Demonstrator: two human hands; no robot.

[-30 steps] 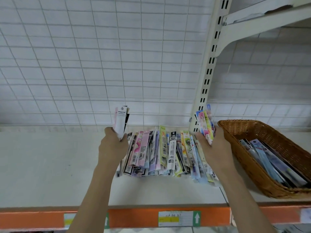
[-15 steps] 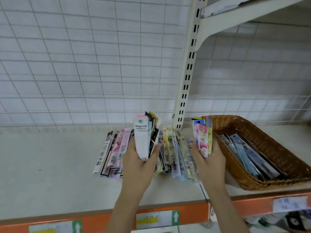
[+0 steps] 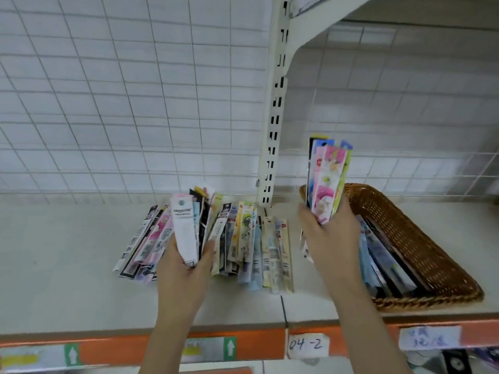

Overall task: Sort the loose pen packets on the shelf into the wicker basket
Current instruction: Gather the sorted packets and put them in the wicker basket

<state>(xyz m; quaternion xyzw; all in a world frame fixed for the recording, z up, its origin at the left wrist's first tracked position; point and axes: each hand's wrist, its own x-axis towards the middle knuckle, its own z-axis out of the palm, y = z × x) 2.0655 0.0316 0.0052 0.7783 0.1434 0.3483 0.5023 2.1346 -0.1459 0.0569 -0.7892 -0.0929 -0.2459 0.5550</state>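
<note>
Pen packets [image 3: 328,182] fanned in the clenched right hand [image 3: 328,238] could spill short of the wicker basket [image 3: 421,238] at lower right; the left hand [image 3: 186,276] grips a second bunch [image 3: 189,228].

I am standing in a shop, at a retail display unit. A white slotted metal upright [image 3: 274,109] rises from a pale cream shelf board [image 3: 67,260]. Behind the upright hangs a white wire grid back panel [image 3: 121,90]. Below it, the board's orange price-strip edge [image 3: 113,352] carries green arrow stickers [image 3: 230,348] and a handwritten paper tag reading "04-2" [image 3: 307,344]. Left of the upright lies a spread of colourful packaged pens [image 3: 243,238].
</note>
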